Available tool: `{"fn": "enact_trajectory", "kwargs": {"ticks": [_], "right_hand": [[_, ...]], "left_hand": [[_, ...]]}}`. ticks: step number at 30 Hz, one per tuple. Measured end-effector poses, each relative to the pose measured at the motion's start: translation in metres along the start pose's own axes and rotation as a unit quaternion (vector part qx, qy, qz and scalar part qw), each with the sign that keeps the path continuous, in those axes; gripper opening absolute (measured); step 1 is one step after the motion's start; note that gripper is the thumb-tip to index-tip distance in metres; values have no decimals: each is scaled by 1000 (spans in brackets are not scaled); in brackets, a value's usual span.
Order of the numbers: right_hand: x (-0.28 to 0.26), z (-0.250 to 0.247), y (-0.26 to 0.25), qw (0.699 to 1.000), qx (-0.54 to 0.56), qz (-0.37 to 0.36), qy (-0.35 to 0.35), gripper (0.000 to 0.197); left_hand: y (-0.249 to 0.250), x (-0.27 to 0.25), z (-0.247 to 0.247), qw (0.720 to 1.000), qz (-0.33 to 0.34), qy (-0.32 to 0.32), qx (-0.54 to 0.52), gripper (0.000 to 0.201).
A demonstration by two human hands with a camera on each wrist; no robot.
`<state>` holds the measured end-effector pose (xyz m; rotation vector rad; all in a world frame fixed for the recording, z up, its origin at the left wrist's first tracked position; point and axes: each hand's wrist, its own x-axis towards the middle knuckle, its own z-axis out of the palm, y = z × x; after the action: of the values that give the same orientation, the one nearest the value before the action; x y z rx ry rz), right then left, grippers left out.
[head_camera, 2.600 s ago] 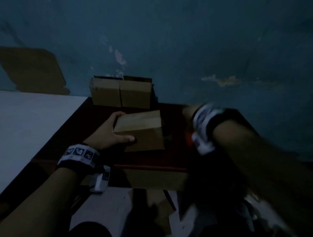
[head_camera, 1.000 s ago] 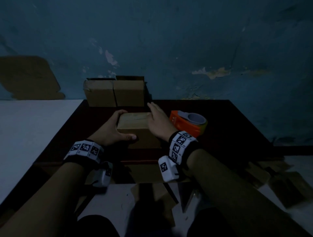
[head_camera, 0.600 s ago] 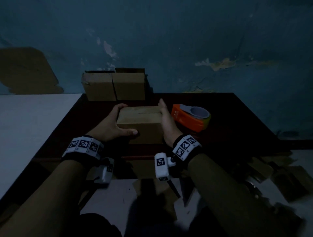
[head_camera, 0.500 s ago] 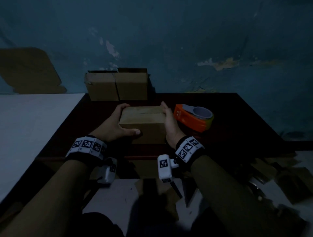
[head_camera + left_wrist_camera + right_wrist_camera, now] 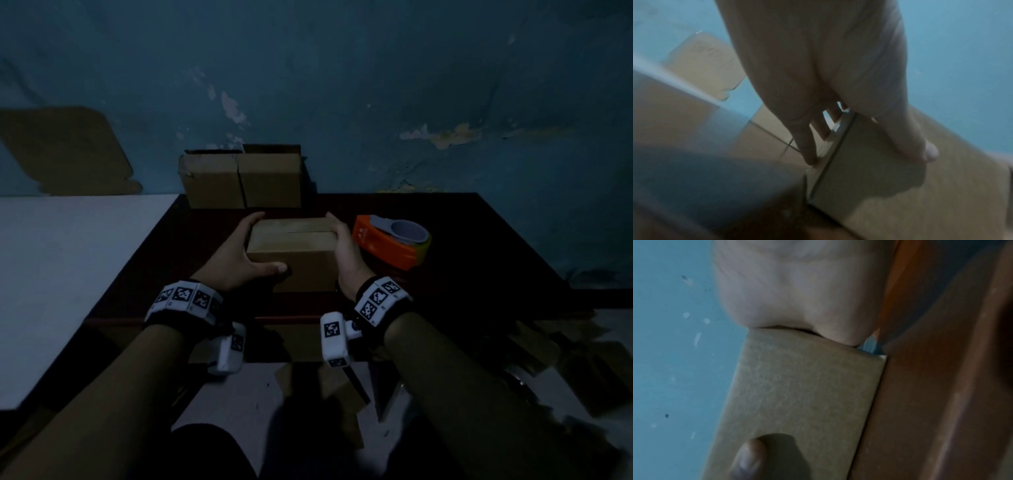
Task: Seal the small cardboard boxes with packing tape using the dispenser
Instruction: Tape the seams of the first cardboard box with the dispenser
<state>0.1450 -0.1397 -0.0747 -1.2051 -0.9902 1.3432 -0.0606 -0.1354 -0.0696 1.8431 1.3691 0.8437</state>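
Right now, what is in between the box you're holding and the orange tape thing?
Only the right hand. In the head view it presses against the right side of the box, with the tape dispenser just beyond it on the dark table.

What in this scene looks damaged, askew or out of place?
The left box of the pair at the wall has a torn, ragged top corner. Cardboard scraps lie scattered on the floor at the right. The held box, the tape dispenser and both hands look ordinary.

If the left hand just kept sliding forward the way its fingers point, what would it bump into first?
Most likely the two cardboard boxes at the back of the table. The left hand points toward them along the small box, though the gap is hard to judge.
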Motion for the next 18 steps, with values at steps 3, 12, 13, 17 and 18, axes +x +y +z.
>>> {"fn": "enact_trajectory", "kwargs": {"ticks": [3,12,13,17,18], "right_hand": [[-8,-6,-7,999,-6,-20,40,59],[-3,-14,-1,993,75,48,84,60],[-2,-12,-1,992,84,52,78,63],[-15,-4,-16,994,-23,61,85,69],[-16,-5,-17,993,-38,71,85,68]], "left_hand": [[3,-4,-8,999,7,44,-30,98],[25,-9,-19,996,47,61,-46,97],[25,-10,-16,997,45,55,-41,95],[25,-12,-8,997,44,54,-31,93],[23,-12,-7,997,40,52,-29,93]]}}
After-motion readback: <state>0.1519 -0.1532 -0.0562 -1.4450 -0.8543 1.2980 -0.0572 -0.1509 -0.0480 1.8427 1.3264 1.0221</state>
